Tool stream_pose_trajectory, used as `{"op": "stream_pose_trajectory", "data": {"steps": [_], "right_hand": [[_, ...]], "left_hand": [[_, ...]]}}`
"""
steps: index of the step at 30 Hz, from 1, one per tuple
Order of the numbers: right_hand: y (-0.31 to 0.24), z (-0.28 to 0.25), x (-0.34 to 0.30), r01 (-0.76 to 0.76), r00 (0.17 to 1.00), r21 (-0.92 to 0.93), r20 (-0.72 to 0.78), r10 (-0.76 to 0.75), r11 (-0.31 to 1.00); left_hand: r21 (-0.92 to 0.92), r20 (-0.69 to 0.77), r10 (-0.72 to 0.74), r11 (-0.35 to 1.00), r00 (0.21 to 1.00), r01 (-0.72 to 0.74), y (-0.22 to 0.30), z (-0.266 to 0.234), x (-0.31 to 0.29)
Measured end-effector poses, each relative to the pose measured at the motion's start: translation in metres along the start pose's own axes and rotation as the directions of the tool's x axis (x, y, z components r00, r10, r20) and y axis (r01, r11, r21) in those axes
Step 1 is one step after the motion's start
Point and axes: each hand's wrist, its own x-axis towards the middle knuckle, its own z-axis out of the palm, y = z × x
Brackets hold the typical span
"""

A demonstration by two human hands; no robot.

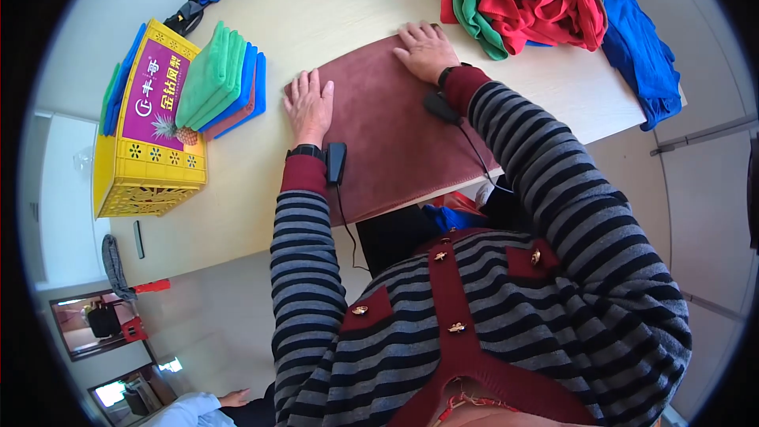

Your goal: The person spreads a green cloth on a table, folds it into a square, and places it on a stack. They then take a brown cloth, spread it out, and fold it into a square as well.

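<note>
A brownish-red cloth (395, 130) lies spread flat on the light wooden table, reaching its near edge. My left hand (309, 107) rests on the cloth's far left corner, palm down with the fingers stretched out. At the far right corner, my right hand (425, 51) lies flat on the same cloth, fingers spread. Each wrist wears a dark strap with a small black box and a cable. Neither hand grips anything.
A yellow plastic crate (150, 170) stands on the left, with folded green, blue and brown cloths (212, 83) against it. Crumpled red (545, 4), green and blue cloths are heaped at the far right. Another person's hand (235, 398) shows at the lower left.
</note>
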Motion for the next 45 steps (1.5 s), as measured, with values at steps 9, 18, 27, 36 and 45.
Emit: {"op": "stream_pose_trajectory", "data": {"steps": [9, 18, 27, 36, 45], "right_hand": [[0.052, -0.008, -0.038, -0.177, 0.982, 0.029, -0.058, 0.179, 0.984], [-0.001, -0.053, -0.117, 0.086, 0.996, -0.051, -0.010, -0.087, 0.995], [-0.085, -0.044, -0.197, 0.315, 0.946, 0.029, 0.069, -0.316, 0.949], [-0.002, -0.062, -0.214, 0.218, 0.976, -0.204, 0.065, -0.209, 0.954], [0.027, -0.097, -0.253, 0.425, 0.892, 0.132, 0.105, -0.439, 0.895]], "left_hand": [[-0.051, -0.007, -0.166, 0.985, 0.986, 0.165, -0.011, -0.011, -0.017], [0.053, 0.016, -0.151, 0.987, 0.988, 0.150, -0.019, -0.038, -0.110], [-0.056, -0.001, 0.117, 0.992, 0.993, -0.117, 0.046, -0.044, -0.189], [-0.096, -0.021, 0.063, 0.993, 0.998, -0.065, 0.003, -0.053, -0.223], [-0.152, -0.062, 0.263, 0.951, 0.963, -0.270, -0.009, -0.085, -0.272]]}}
